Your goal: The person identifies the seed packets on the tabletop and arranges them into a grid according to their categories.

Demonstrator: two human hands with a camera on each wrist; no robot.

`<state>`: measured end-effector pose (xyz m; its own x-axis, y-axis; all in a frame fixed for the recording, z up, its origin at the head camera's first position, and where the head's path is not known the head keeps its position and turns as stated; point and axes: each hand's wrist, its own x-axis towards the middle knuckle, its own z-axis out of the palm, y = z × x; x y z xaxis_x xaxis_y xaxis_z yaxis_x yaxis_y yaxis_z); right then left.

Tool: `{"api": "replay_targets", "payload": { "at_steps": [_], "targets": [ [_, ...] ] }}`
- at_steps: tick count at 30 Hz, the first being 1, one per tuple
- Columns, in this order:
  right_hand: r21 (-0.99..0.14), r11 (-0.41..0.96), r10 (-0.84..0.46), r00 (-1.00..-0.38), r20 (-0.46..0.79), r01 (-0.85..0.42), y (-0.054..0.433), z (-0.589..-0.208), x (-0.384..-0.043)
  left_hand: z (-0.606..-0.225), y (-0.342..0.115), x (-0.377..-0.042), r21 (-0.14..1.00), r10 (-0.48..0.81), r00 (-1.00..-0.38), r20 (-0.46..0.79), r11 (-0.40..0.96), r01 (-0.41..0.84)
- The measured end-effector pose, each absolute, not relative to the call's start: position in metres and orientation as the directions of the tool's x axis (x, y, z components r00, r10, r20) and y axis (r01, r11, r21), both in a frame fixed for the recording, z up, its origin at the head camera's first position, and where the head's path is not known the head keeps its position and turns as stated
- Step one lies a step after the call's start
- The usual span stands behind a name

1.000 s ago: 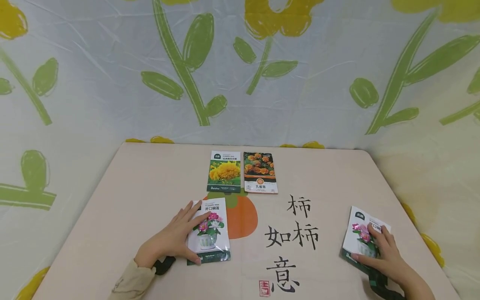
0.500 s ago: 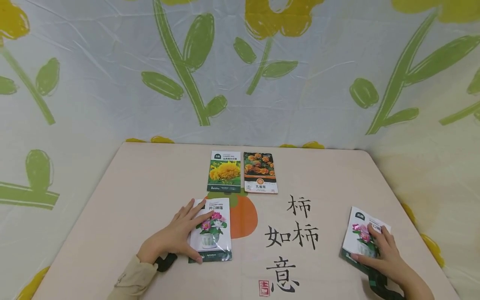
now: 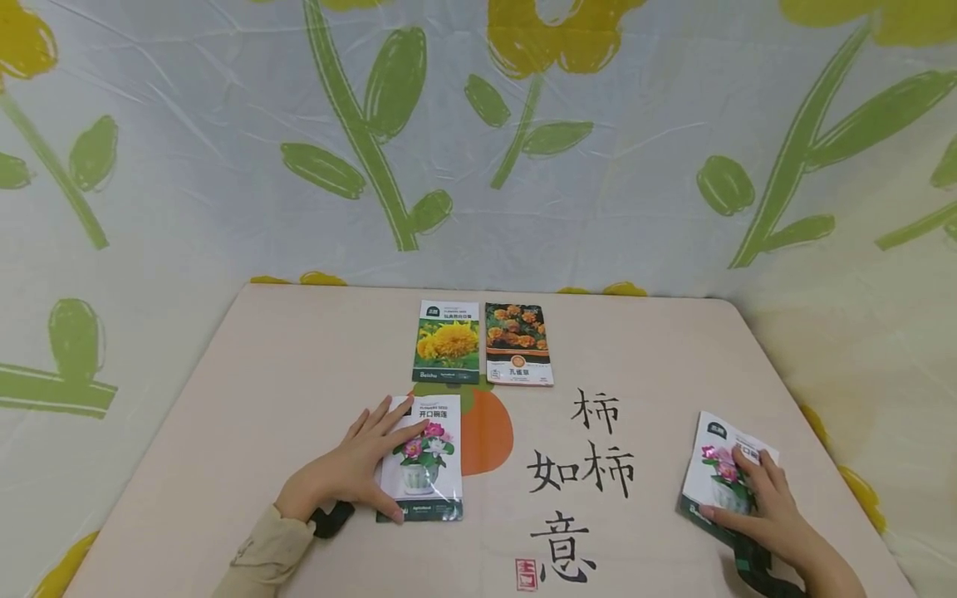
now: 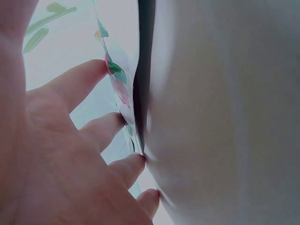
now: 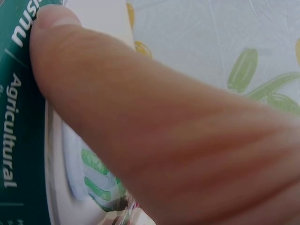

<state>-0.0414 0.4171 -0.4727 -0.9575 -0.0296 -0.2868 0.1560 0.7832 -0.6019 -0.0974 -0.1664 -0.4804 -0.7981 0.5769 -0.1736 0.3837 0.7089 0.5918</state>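
Observation:
In the head view my left hand (image 3: pixel 347 471) is spread over the left side of a white flower seed packet (image 3: pixel 437 482) with pink flowers and a green lower band. The left wrist view shows the fingertips on the face and edge of that packet (image 4: pixel 121 86), its edge slightly raised. At the right my right hand (image 3: pixel 770 507) rests on a similar seed packet (image 3: pixel 710 469), which lies turned at an angle and looks thick, perhaps a stack. Its thumb (image 5: pixel 108 79) lies straight across the packet's face (image 5: pixel 21 122) in the right wrist view.
Farther back, a yellow-flower seed packet (image 3: pixel 447 342) and an orange-flower seed packet (image 3: pixel 519 342) lie side by side. Black characters and an orange persimmon (image 3: pixel 488 432) are printed on the pale tabletop (image 3: pixel 643 340). A flower-patterned sheet (image 3: pixel 620 208) hangs behind and around.
My left hand and the packet beneath it have shifted slightly to the right, and the packet now lies straighter. The right hand and its packet have stayed put.

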Motion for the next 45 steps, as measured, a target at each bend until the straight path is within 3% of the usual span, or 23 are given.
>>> {"api": "replay_targets", "payload": {
  "at_steps": [45],
  "targets": [
    [-0.592,0.792,-0.027,-0.961,-0.275,0.148,0.418,-0.475,-0.043,-0.484,-0.151,-0.11,0.597,0.635,-0.754,-0.171,0.676,0.433]
  ]
}}
